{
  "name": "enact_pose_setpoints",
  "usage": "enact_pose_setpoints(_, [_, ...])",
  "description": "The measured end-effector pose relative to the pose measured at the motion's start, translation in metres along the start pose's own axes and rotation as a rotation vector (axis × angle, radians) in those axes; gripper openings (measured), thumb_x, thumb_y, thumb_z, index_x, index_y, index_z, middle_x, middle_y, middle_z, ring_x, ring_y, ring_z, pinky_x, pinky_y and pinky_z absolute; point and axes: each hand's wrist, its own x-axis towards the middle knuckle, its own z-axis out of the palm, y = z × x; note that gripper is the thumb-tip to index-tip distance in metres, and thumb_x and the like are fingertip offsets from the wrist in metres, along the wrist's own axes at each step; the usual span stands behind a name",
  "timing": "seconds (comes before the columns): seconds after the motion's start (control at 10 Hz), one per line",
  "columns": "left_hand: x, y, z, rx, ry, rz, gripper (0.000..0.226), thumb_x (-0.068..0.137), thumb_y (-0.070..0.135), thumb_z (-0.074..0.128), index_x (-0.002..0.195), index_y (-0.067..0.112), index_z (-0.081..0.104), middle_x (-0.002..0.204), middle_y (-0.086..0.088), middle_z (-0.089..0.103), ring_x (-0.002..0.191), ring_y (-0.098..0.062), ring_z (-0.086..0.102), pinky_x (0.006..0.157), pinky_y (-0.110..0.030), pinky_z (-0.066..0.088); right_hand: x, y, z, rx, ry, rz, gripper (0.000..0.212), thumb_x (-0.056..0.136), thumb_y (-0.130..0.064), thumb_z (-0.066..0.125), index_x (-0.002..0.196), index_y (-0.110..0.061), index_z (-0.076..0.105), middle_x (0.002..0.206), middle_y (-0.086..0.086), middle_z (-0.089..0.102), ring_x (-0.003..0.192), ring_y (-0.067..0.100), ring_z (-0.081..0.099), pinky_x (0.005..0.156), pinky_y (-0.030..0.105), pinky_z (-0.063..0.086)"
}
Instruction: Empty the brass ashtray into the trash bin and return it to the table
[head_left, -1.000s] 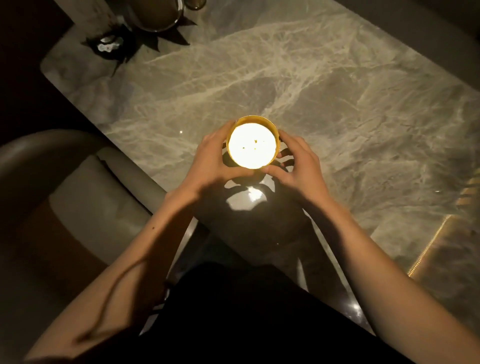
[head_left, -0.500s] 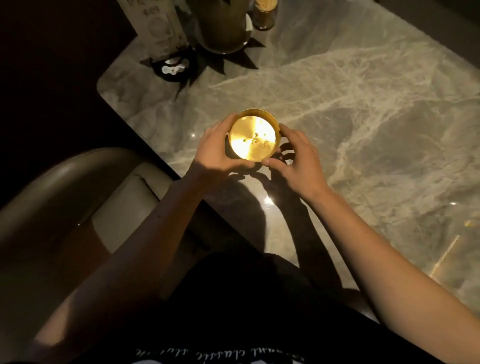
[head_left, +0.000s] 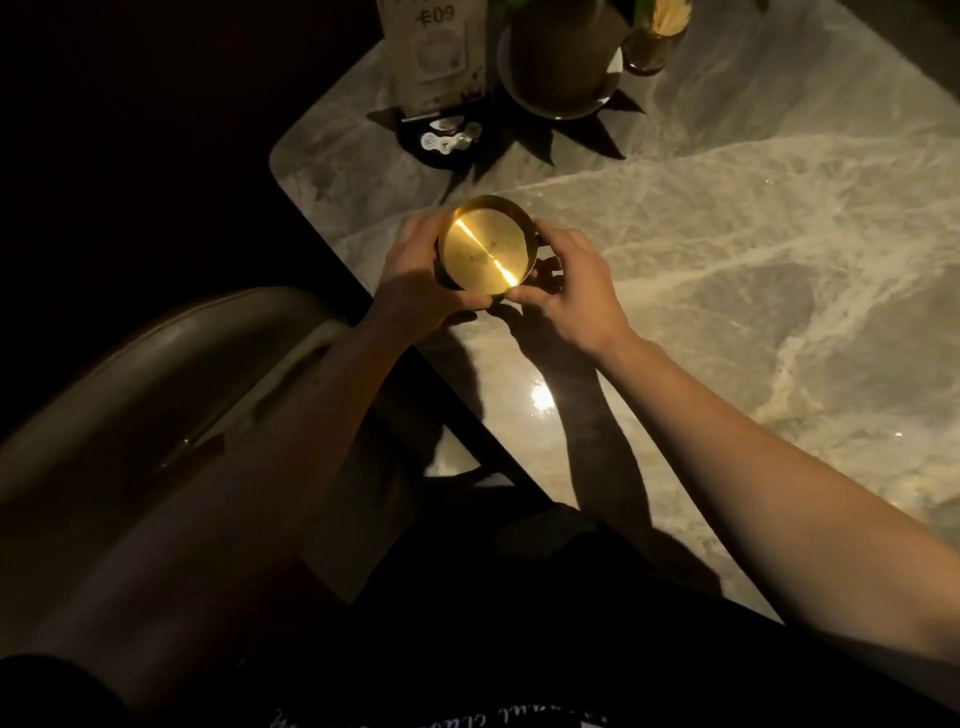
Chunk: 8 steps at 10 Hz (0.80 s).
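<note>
**Brass ashtray held in both hands at counter's edge**

The round, shallow brass ashtray (head_left: 487, 248) is gripped on opposite sides, the left hand (head_left: 415, 280) and right hand (head_left: 569, 288) each closed around its rim. It is held over the near edge of the grey veined marble counter (head_left: 753, 249). A potted plant (head_left: 561, 57) is seen beyond.

Card stand (head_left: 434, 57), beyond the left hand (head_left: 415, 283) at the table's far corner: reads "09" after one unclear character. Dark shirt (head_left: 441, 719), below both hands: white script lettering, upside down, not legible.
</note>
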Motion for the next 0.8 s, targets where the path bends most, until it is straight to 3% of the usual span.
enact_pose_setpoints(0.1, [0.006, -0.016, -0.012, -0.014, 0.050, -0.036, 0.101, 0.054, 0.017, 0.092, 0.142, 0.014, 0.042, 0.143, -0.008, 0.041, 0.129, -0.023, 0.047, 0.106, -0.043, 0.047, 0.019, -0.010, 0.014, -0.034, -0.044, -0.018, 0.080, 0.076, -0.028, 0.080, 0.143, -0.009, 0.042, 0.133, 0.011, 0.053, 0.126, 0.024, 0.049, 0.109, 0.037, 0.041])
enact_pose_setpoints(0.3, [0.019, -0.042, -0.036, -0.028, 0.156, -0.079, 0.104, 0.055, 0.019, 0.092, 0.145, 0.013, 0.039, 0.144, -0.009, 0.041, 0.131, -0.024, 0.048, 0.107, -0.043, 0.047, 0.059, -0.028, 0.041, -0.064, -0.108, -0.042, 0.078, 0.074, -0.029, 0.080, 0.141, -0.012, 0.044, 0.132, 0.011, 0.056, 0.124, 0.025, 0.052, 0.102, 0.026, 0.036])
enact_pose_setpoints(0.5, [0.031, -0.055, -0.043, 0.002, 0.202, -0.100, 0.103, 0.054, 0.018, 0.092, 0.143, 0.013, 0.040, 0.143, -0.008, 0.044, 0.131, -0.022, 0.047, 0.107, -0.035, 0.046, 0.082, -0.035, 0.056, -0.095, -0.150, -0.039, 0.076, 0.075, -0.028, 0.080, 0.141, -0.012, 0.045, 0.128, 0.013, 0.056, 0.119, 0.027, 0.053, 0.104, 0.033, 0.042])
enact_pose_setpoints(0.7, [0.034, -0.053, -0.043, 0.030, 0.149, -0.145, 0.103, 0.060, 0.018, 0.089, 0.147, 0.009, 0.035, 0.147, -0.010, 0.045, 0.135, -0.023, 0.045, 0.110, -0.040, 0.043, 0.082, -0.038, 0.062, -0.047, -0.147, -0.021, 0.069, 0.077, -0.020, 0.078, 0.138, -0.011, 0.048, 0.123, 0.013, 0.057, 0.107, 0.025, 0.059, 0.099, 0.040, 0.050])
enact_pose_setpoints(0.8, [0.029, -0.048, -0.039, 0.050, 0.186, -0.155, 0.105, 0.064, 0.020, 0.087, 0.150, 0.009, 0.028, 0.151, -0.013, 0.037, 0.139, -0.025, 0.039, 0.114, -0.036, 0.037, 0.078, -0.034, 0.064, 0.070, -0.135, 0.018, 0.070, 0.079, -0.017, 0.076, 0.141, -0.009, 0.044, 0.126, 0.012, 0.058, 0.102, 0.023, 0.062, 0.097, 0.041, 0.053])
